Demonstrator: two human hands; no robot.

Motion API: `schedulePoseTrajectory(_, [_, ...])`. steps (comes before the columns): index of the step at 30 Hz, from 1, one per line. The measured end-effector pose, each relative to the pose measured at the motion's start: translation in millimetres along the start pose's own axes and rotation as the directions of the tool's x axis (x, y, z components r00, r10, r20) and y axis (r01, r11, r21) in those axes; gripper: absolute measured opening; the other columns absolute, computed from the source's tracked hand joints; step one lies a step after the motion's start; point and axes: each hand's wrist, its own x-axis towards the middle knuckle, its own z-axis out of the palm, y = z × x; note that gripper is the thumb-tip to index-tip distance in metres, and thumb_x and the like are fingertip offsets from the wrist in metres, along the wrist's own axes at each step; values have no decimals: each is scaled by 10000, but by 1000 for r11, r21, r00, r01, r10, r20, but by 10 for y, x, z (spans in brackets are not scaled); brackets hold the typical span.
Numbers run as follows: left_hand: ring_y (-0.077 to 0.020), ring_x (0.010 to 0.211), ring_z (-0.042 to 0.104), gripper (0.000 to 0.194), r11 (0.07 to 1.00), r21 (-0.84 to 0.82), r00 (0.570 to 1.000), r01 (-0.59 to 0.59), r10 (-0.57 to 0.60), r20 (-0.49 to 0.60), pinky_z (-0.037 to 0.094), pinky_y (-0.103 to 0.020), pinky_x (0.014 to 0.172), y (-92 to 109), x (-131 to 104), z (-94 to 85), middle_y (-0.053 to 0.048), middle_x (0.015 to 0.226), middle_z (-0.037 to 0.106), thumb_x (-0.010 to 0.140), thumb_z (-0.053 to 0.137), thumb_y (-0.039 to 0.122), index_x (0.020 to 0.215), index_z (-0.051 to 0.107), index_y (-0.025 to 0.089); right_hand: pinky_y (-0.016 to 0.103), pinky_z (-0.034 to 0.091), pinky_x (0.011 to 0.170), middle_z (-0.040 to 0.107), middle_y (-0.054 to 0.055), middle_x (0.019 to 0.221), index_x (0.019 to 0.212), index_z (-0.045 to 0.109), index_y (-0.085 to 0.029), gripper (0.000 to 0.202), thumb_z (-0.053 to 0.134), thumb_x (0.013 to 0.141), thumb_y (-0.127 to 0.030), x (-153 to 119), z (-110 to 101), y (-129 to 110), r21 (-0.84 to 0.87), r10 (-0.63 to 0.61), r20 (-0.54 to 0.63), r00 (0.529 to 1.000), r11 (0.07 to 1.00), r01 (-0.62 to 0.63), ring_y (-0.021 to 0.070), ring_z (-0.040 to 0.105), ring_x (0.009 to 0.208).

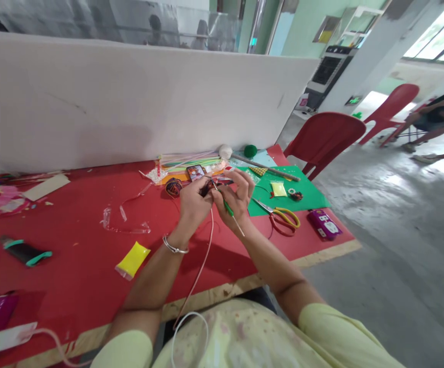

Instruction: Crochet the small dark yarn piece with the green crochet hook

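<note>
My two hands meet above the red table. My left hand (193, 204) has its fingers closed around a small dark crocheted piece (207, 189), mostly hidden by the fingers. In my right hand (237, 197) is a crochet hook with a green grip (228, 208), its tip at the dark piece and its pale end pointing down toward the wrist. Just left of the hands lies a ball of dark multicoloured yarn (173, 187). A phone (195, 173) with a lit screen lies behind them. A pinkish cord (205, 258) hangs below the hands.
Scissors (283, 220) lie at right, partly on a green sheet (313, 191) with a yellow packet (278, 189). A purple packet (324, 225) is near the right edge. White (225, 151) and green (250, 151) yarn balls stand behind. Another yellow packet (133, 259) and a black-teal tool (26, 251) lie left.
</note>
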Motion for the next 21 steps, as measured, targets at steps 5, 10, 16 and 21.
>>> schedulePoseTrajectory(5, [-83, 487, 463, 265, 955, -277, 985, 109, -66, 160, 347, -218, 468, 68, 5, -52, 26, 603, 586, 670, 839, 254, 912, 832, 148, 602, 449, 1171, 580, 132, 1380, 918, 764, -263, 389, 556, 993, -582, -118, 126, 45, 125, 146, -38, 989, 982, -141, 377, 487, 1407])
schedulePoseTrajectory(10, [-39, 412, 443, 390, 854, -406, 929, 325, -208, 307, 239, -196, 387, 161, 40, -154, -8, 693, 678, 528, 906, 217, 905, 838, 145, 445, 591, 990, 646, 117, 1214, 793, 728, -238, 570, 386, 1058, -609, 36, 76, 72, 343, 256, 97, 962, 899, -274, 279, 602, 1292])
schedulePoseTrajectory(16, [-41, 422, 447, 337, 868, -401, 923, 293, -147, 356, 266, -186, 388, 140, 34, -184, 10, 624, 618, 598, 915, 230, 915, 842, 142, 459, 580, 1058, 562, 78, 1471, 793, 735, -246, 495, 484, 1034, -599, 179, -51, 159, 446, 172, 209, 963, 859, -250, 242, 625, 1237])
schedulePoseTrajectory(21, [-61, 470, 492, 336, 859, -447, 944, 248, -111, 311, 283, -183, 390, 127, 15, -157, -15, 649, 633, 689, 923, 369, 927, 846, 146, 457, 561, 1080, 583, 78, 1422, 790, 727, -235, 570, 422, 1039, -646, 169, -42, 103, 406, 223, 233, 946, 862, -303, 240, 630, 1234])
